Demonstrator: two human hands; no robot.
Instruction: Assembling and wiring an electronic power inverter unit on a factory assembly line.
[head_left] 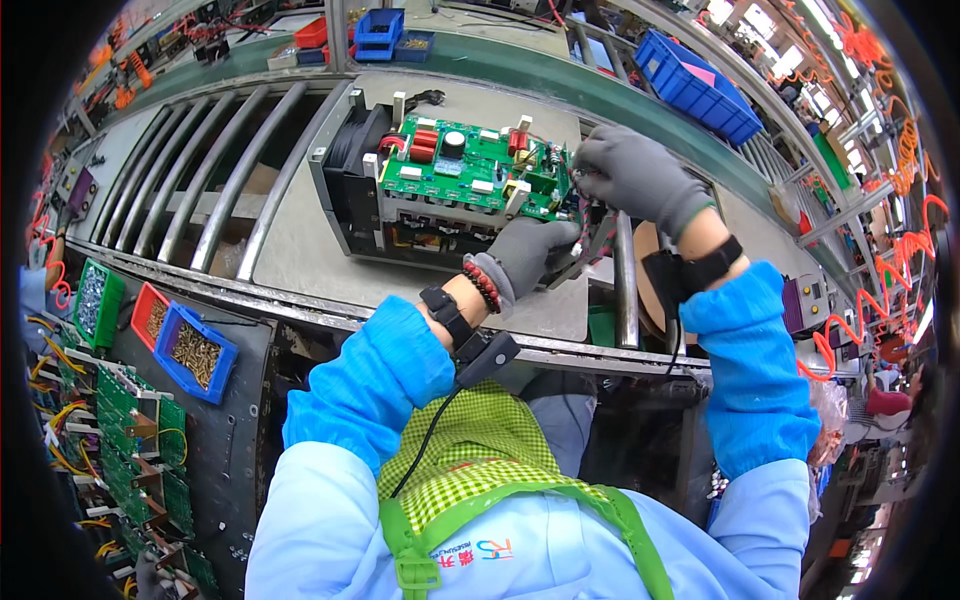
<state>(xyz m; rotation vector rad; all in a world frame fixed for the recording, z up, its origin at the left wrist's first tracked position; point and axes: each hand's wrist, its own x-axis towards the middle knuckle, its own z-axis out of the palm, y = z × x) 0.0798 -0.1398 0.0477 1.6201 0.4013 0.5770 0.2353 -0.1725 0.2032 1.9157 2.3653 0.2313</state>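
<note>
Presently, my left hand (532, 256), right hand (640, 178): fingers curled; their hold I cannot tell.
Wires (585, 218): probably I arrange them; next needs steadiness.

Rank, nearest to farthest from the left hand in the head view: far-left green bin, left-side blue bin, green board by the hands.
1. Green board: just beyond the left hand.
2. Blue bin: lower left.
3. Green bin: farther left.

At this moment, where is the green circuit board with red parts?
In the head view, the green circuit board lies above centre, atop the black-sided unit; the right hand is by its right end, the left hand below that end.
</note>
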